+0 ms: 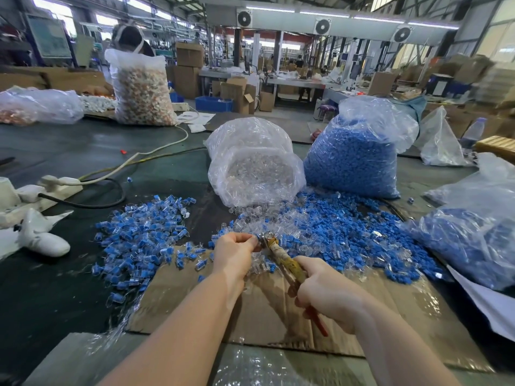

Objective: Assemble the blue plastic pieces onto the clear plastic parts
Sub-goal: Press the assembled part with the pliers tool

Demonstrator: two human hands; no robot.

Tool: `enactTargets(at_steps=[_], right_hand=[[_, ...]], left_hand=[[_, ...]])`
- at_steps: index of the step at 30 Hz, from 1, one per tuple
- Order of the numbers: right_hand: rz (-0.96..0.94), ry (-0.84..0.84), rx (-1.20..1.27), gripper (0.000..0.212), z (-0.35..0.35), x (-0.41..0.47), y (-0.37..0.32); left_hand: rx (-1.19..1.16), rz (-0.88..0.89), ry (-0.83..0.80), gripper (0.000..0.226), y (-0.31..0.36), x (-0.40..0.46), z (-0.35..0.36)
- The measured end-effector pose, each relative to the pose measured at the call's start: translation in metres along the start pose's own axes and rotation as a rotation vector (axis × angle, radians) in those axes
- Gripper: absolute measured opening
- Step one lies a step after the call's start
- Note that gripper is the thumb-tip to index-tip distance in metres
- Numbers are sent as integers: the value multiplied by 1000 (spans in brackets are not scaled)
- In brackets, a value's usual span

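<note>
A heap of assembled blue-and-clear plastic pieces (145, 240) lies left on the dark desk (69, 288). The left hand (234, 252) pinches a small part, unclear, against worn yellow-handled pliers (287, 263) gripped tightly by the right hand (326, 293); loose blue plastic caps (348, 232) spread right.

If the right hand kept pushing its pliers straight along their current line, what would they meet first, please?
Probably the left hand: the right hand aims the yellow-handled metal pliers up-left, their tip already at its fingertips, though the pinched piece is hidden.

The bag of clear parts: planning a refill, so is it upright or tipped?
Tipped. The bag of clear parts lies on its side, mouth toward the person, parts spilling onto the table.
</note>
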State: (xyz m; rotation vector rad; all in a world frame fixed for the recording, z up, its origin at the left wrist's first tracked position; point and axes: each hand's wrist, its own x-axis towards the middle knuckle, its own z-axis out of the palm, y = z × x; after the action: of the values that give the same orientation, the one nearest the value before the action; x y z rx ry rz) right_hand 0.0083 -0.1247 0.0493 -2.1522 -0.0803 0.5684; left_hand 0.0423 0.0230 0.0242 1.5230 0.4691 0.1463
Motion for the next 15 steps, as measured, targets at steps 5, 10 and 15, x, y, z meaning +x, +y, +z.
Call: enactTargets(at_steps=[5,10,15], right_hand=[[30,-53,266,44,-1,-1,3],[-29,9,420,59,2,2,10],[-36,265,372,50,-8,6,17]], left_hand=[[-30,-20,1,9,2,-1,-2],[-16,38,51,6,2,3,-11],[255,172,209,5,-6,17,-36]])
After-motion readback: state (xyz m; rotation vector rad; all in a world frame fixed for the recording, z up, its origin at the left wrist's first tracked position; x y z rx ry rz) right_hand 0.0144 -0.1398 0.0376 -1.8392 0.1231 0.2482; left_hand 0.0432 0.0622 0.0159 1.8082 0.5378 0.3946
